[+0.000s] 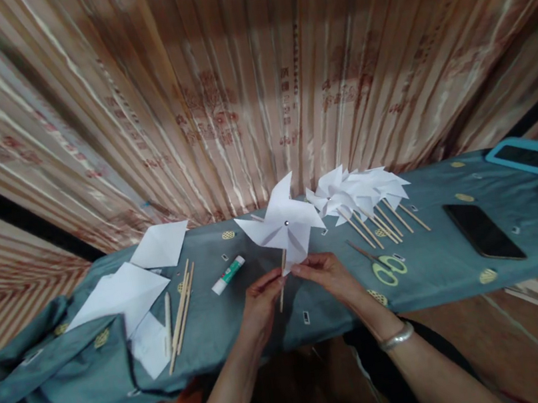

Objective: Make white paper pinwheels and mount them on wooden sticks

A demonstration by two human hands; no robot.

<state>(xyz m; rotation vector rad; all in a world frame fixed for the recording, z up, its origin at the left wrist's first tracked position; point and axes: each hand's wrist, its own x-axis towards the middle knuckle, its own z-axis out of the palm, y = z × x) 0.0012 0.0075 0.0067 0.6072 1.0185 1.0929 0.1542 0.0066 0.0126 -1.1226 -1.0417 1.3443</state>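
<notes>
White pinwheel (301, 215), four blades (282, 193) curling round a shiny pin (286, 223)! Left hand (258, 303) pinches the stick (282, 301), right hand (332, 277) the lowest blade (298, 245).

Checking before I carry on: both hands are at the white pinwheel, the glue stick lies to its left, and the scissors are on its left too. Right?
Not quite: the head view shows the scissors to the right of the white pinwheel. The rest stands.
</notes>
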